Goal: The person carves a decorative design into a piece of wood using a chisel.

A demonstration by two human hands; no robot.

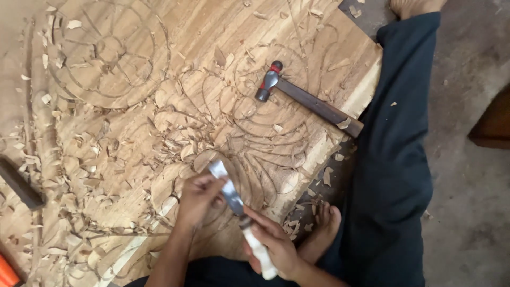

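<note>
- A carved panel (159,106) is spread on the floor, strewn with shavings (106,154).
- A hammer (308,98) is laid on the panel, well apart from the hands.
- A chisel (234,199) is gripped by both: blade pinched by the left hand (199,196), handle closed in the right hand (276,247).

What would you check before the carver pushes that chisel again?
1. Chisel held by both hands: ok, left hand near the blade, right hand on the pale handle.
2. Blade tip on the carved panel: ok.
3. Fingers clear of the cutting edge: cannot tell.
4. Hammer out of the way: ok, lying further up the panel.
5. Bare foot clear of the blade: ok, beside the panel edge.
6. Shavings hiding the lines: not ok.
</note>
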